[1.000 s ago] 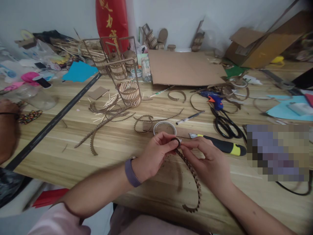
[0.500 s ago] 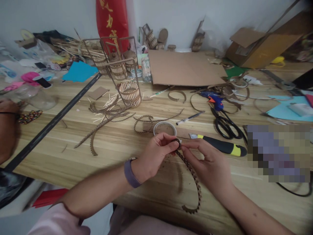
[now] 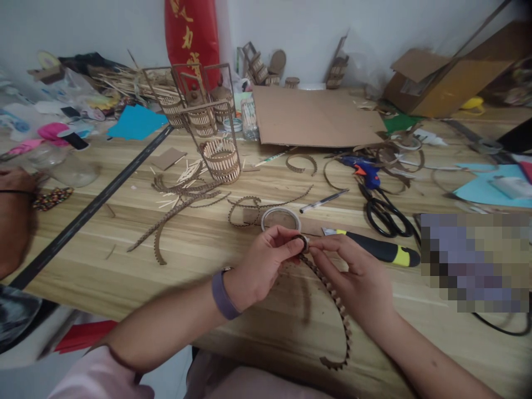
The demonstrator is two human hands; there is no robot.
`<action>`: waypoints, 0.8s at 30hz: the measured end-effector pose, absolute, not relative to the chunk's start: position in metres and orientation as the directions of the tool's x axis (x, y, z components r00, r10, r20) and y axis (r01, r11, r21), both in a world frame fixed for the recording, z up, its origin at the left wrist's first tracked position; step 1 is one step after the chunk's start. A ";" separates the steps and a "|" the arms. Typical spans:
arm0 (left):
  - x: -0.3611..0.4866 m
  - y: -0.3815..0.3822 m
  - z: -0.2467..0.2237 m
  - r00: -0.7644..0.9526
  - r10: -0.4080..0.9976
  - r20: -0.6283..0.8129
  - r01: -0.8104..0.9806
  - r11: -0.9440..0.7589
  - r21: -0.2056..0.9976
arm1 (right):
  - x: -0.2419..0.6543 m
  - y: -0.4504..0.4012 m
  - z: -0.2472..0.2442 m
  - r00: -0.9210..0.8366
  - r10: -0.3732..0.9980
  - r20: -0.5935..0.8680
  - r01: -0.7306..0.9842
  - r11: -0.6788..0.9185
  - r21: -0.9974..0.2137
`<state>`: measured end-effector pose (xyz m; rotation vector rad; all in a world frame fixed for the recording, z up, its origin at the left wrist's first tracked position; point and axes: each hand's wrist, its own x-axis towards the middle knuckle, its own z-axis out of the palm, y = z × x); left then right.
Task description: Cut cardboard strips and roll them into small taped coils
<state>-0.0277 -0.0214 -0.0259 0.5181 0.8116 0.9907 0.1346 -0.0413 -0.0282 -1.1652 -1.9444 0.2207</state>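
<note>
A brown notched cardboard strip (image 3: pixel 337 302) has one end bent into a small ring, pinched between thumb and fingers of my left hand (image 3: pixel 270 260). My right hand (image 3: pixel 353 266) has thumb and forefinger closed at the ring's right side, where a small pale bit shows. The strip's free end curls down below my hands. Just beyond my fingers lies a roll of tape (image 3: pixel 266 220), partly hidden. A utility knife (image 3: pixel 376 247) with a black and yellow handle rests beyond my right hand. Looped notched strips (image 3: pixel 233 213) lie left of the tape.
Miniature slatted baskets (image 3: pixel 222 160) with tall handles stand at the back left, near cut strips (image 3: pixel 166 219). Scissors (image 3: pixel 384 218), a blue glue gun (image 3: pixel 368 172), a pen (image 3: pixel 324 200) and a cardboard sheet (image 3: pixel 316 116) lie beyond. Another person's arm (image 3: pixel 14 221) rests at the left edge.
The strip's hanging end has swung slightly to the right and down. The ring at my fingertips has turned a little and shows more open. Both hands stay nearly in place.
</note>
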 end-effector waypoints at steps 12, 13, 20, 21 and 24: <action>-0.026 -0.021 -0.030 0.281 0.899 -0.336 -0.511 0.437 0.741 | 0.136 -0.039 -0.031 -0.298 0.692 0.658 0.712 0.620 -0.330; -0.026 -0.021 -0.029 0.278 0.897 -0.343 -0.513 0.440 0.737 | 0.136 -0.039 -0.030 -0.295 0.683 0.668 0.716 0.621 -0.320; -0.025 -0.023 -0.027 0.264 0.904 -0.337 -0.524 0.428 0.736 | 0.135 -0.040 -0.031 -0.290 0.695 0.658 0.745 0.595 -0.300; -0.025 -0.023 -0.028 0.261 0.908 -0.327 -0.519 0.417 0.746 | 0.135 -0.041 -0.032 -0.287 0.705 0.648 0.748 0.587 -0.308; -0.024 -0.024 -0.030 0.245 0.923 -0.297 -0.495 0.383 0.780 | 0.134 -0.041 -0.033 -0.276 0.737 0.617 0.755 0.563 -0.336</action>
